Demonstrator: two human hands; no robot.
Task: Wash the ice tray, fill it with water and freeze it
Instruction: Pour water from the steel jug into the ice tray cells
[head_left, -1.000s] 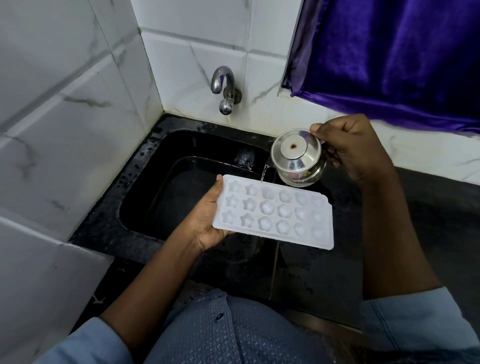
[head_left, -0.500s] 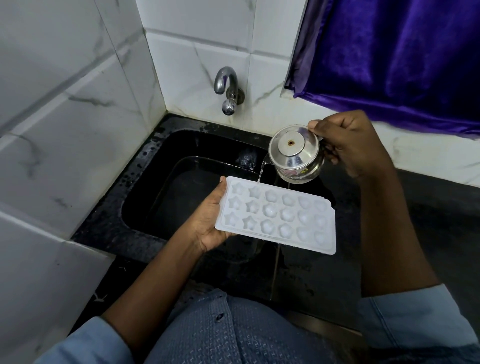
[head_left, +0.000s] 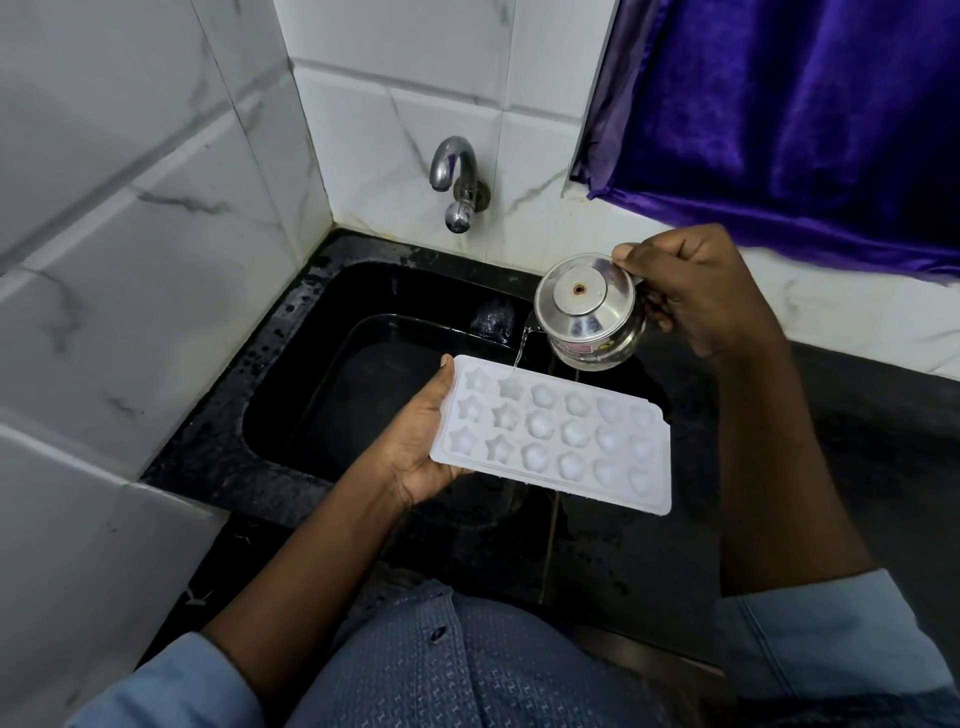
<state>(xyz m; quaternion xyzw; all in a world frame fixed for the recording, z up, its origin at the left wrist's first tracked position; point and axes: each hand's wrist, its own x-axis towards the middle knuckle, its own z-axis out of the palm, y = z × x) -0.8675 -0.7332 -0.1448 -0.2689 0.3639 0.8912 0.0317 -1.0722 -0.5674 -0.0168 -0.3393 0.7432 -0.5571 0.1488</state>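
Observation:
A white plastic ice tray (head_left: 553, 434) with star, round and heart moulds is held level over the right edge of the black sink (head_left: 291, 364). My left hand (head_left: 415, 447) grips its left short end, thumb on the rim and fingers underneath. My right hand (head_left: 691, 291) holds a small steel kettle (head_left: 589, 312) by its handle, tilted left above the tray's far edge. A thin stream of water (head_left: 521, 349) runs from its spout into a star mould in the far row.
A chrome tap (head_left: 457, 182) juts from the tiled back wall above the sink. Marble tiled walls close in the left side. A purple curtain (head_left: 779, 114) hangs at the upper right. Dark wet countertop (head_left: 857, 441) lies right of the sink.
The water stream now lands in a star mould further left along the far row than a second ago. Both hands keep their holds and the tray stays level.

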